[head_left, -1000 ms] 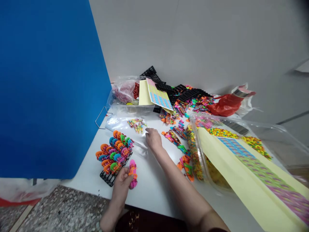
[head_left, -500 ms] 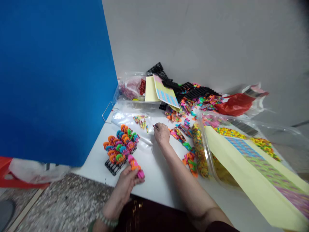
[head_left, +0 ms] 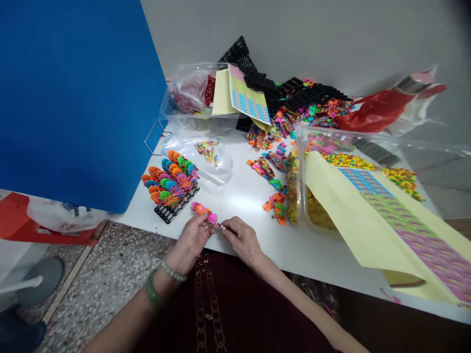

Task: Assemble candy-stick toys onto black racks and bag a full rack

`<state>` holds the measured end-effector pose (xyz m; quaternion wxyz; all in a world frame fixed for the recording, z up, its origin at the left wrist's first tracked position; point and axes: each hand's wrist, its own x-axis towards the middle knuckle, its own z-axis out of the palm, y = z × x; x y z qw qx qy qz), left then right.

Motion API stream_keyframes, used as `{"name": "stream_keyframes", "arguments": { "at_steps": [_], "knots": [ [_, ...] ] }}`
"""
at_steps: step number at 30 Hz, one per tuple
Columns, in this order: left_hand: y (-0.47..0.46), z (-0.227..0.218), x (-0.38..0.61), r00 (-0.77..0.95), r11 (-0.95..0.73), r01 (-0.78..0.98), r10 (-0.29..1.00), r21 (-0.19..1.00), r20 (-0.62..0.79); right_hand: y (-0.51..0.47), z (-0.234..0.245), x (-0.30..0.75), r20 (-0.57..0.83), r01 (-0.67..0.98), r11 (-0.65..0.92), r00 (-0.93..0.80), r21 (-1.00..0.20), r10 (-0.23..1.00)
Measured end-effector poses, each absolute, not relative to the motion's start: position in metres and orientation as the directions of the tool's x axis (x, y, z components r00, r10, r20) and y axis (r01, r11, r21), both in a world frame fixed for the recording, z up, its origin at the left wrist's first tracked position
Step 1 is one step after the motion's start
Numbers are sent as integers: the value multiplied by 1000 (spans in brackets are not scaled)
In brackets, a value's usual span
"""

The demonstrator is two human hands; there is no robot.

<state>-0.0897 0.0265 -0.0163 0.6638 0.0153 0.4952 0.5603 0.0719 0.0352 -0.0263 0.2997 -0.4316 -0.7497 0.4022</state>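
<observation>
Pink-and-orange plastic toy piece [head_left: 203,212] sits pinched in the closed left-hand fingers [head_left: 200,226], near a black rack [head_left: 175,207] on the white surface [head_left: 239,206], while closed right-hand fingers [head_left: 231,233] pinch a tiny multicoloured stick [head_left: 222,226] just beside it.

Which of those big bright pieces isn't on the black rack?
The pink-and-orange one, held in the left hand; the others sit in rows on the rack.
</observation>
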Motion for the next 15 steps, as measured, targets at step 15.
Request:
{"name": "stream_keyframes", "arguments": {
  "at_steps": [15],
  "knots": [
    [23, -23, -77, -189, 368, -659, 763, 655, -618, 41, -40, 77, 100, 390, 271, -407, -880, 908]
  ]
}}
